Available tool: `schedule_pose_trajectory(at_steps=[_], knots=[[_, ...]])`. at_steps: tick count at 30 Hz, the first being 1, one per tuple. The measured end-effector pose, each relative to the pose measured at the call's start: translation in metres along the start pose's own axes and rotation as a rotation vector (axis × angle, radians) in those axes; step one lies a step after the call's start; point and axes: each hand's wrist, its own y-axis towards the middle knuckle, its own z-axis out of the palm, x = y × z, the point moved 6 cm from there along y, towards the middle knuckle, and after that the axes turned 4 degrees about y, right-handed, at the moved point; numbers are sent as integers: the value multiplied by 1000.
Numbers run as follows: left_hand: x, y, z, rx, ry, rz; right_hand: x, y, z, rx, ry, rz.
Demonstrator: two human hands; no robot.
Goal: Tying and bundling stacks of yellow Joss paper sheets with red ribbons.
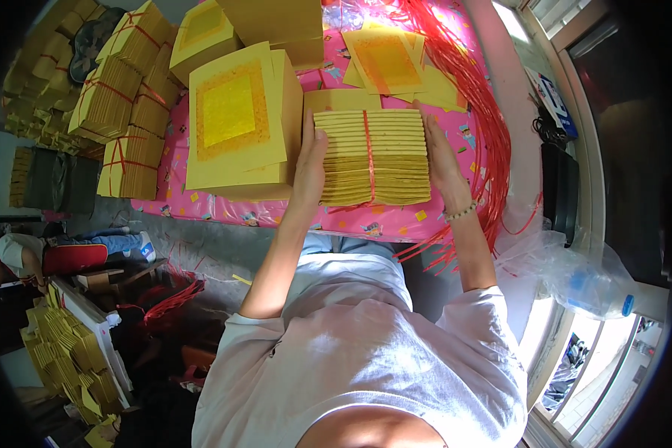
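A bundle of folded yellow paper stands at the near edge of the pink table, its layered folds turned toward me. One red plastic strip runs down over the middle of it. My left hand presses on the bundle's left side, fingers pointing away from me. Against the right side lies my right hand, its fingers stretched along the paper and a beaded bracelet on the wrist. Between them the two hands hold the bundle. Left of it is a tall stack of yellow sheets with an orange-bordered square on top.
Long red strips hang over the table's right side. Loose printed sheets lie at the back. Tied paper bundles are piled at the left. Another person is at the far left, near more folded paper.
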Motion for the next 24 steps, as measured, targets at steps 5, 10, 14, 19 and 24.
schedule_pose_trajectory(at_steps=[5,10,14,19,24], knots=[[8,7,-3,69,61,60,-9,6,-2,7,-170,-10],[4,4,-3,98,95,53,-7,4,6,21,-176,11],[0,2,4,124,89,29,-4,1,4,28,-29,66],[15,-1,-4,165,-105,97,-6,-14,-5,37,-64,-59],[35,-9,-10,188,-105,98,-23,-67,-29,137,-200,-280]])
